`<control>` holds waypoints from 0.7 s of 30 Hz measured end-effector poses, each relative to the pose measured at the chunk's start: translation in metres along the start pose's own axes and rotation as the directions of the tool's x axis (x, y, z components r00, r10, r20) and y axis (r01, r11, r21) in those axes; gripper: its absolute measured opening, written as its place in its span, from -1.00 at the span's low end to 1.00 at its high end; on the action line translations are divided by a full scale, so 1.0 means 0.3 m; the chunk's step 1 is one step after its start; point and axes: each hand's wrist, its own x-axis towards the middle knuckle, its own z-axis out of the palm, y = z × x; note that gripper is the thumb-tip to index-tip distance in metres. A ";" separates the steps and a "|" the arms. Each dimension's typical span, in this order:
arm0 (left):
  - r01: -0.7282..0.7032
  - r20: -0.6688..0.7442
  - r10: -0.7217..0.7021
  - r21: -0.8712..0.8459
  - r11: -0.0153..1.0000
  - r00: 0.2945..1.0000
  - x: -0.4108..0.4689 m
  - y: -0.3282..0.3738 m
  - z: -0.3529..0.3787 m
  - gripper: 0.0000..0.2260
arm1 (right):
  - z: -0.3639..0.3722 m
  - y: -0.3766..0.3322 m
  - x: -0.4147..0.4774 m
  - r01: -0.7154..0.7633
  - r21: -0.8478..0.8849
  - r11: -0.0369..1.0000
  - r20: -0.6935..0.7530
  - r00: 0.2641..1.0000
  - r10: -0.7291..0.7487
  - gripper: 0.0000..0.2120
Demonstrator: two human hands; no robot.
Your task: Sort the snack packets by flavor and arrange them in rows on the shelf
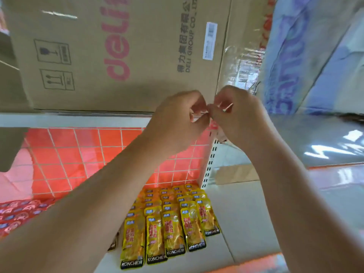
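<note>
Yellow packets (171, 219) in rows on shelf (246, 223), well below left hand (177, 121), right hand (238, 115); fingers (197, 104) curled, grasp unclear.

A big brown cardboard box (98, 56) with pink lettering fills the view ahead of me. It stands on a white metal shelf board (78, 120). Directly below the box, an orange-red tiled back panel (78, 154) with pale grout glows brightly. Below and right of the box I see a white slotted upright (209, 166) and a pale lower shelf board (246, 223). Right of the box is a glossy blue-printed plastic-wrapped pack (285, 56), catching glare.
</note>
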 end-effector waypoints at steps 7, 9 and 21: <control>-0.114 0.086 0.125 -0.117 0.987 0.988 0.174 0.229 0.081 -0.89 | -0.333 0.121 -0.014 -0.133 -0.057 0.989 -0.121 0.985 0.125 -0.86; -0.144 0.146 0.166 -0.147 0.979 0.975 0.213 0.330 0.141 -0.92 | -0.460 0.186 -0.048 -0.161 -0.051 0.986 -0.160 0.976 0.151 -0.84; -0.280 0.448 0.242 0.020 0.960 0.861 0.336 0.930 0.666 -0.87 | -1.189 0.768 -0.353 -0.411 -0.089 0.907 -0.209 0.898 0.386 -0.84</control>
